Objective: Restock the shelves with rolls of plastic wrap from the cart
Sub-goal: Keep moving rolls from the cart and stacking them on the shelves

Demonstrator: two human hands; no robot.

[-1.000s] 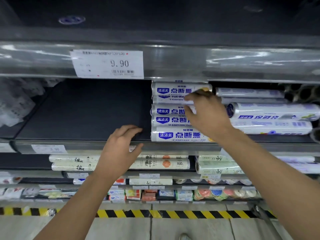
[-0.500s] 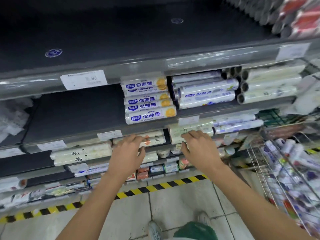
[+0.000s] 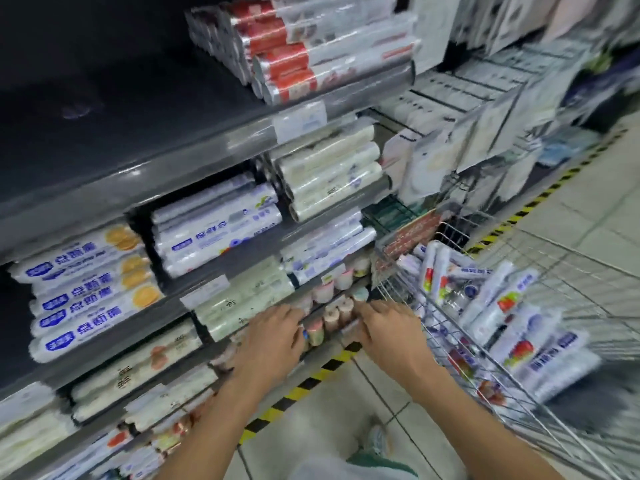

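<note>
A stack of white plastic wrap rolls with blue labels and orange circles (image 3: 93, 292) lies on the dark shelf (image 3: 207, 268) at the left. A wire cart (image 3: 519, 382) at the right holds several loose white rolls with blue and red print (image 3: 498, 306). My left hand (image 3: 273, 341) and my right hand (image 3: 391, 337) hover palm down, fingers relaxed, in front of the lower shelves between the shelving and the cart. Neither hand holds anything. The view is blurred by motion.
More rolls fill the shelves: red-labelled ones (image 3: 294, 53) at the top, pale ones (image 3: 332, 174) in the middle, small round packs (image 3: 332, 313) low down. Hanging packets (image 3: 485, 119) crowd the right. A yellow-black floor stripe (image 3: 301, 386) runs along the shelf base.
Both hands left the blue-label stack and dropped lower and to the right. The view swung right, bringing the cart into sight.
</note>
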